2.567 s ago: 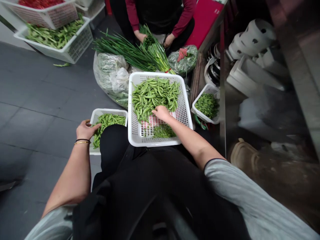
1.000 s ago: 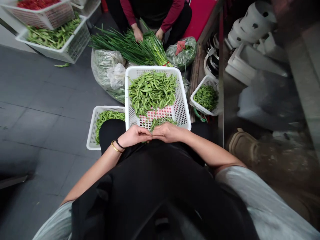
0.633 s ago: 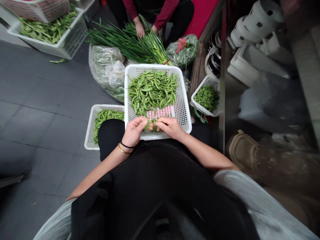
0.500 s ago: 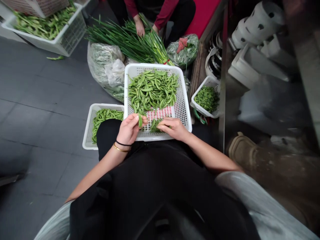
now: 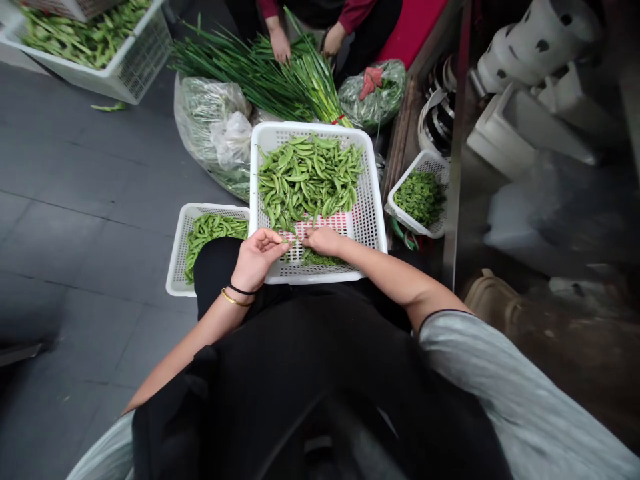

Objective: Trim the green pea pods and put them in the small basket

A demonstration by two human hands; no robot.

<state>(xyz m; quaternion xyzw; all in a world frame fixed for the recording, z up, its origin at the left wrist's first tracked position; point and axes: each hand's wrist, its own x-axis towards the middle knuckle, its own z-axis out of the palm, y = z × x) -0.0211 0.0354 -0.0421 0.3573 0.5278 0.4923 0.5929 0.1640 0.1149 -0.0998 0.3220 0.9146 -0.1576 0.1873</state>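
A white plastic basket rests on my lap, with a heap of flat green pea pods in its far part. Over its near left corner, my left hand pinches a pea pod between thumb and fingers; the pod shows only as a thin green sliver. My right hand is closed just right of it, its fingertips turned toward the pod. What those fingers hold, if anything, is hidden. Under my right hand lies a small pile of green trimmings on the basket floor.
Left of my knee stands a second white basket of pods. A small basket of leafy greens is at right. Ahead, a co-worker's hands handle long green stalks beside bagged greens. A large crate stands far left.
My right hand has moved left from the trimmings pile toward my left hand. The pod in my left hand has turned and shows less. The co-worker's right-side hand has shifted right.
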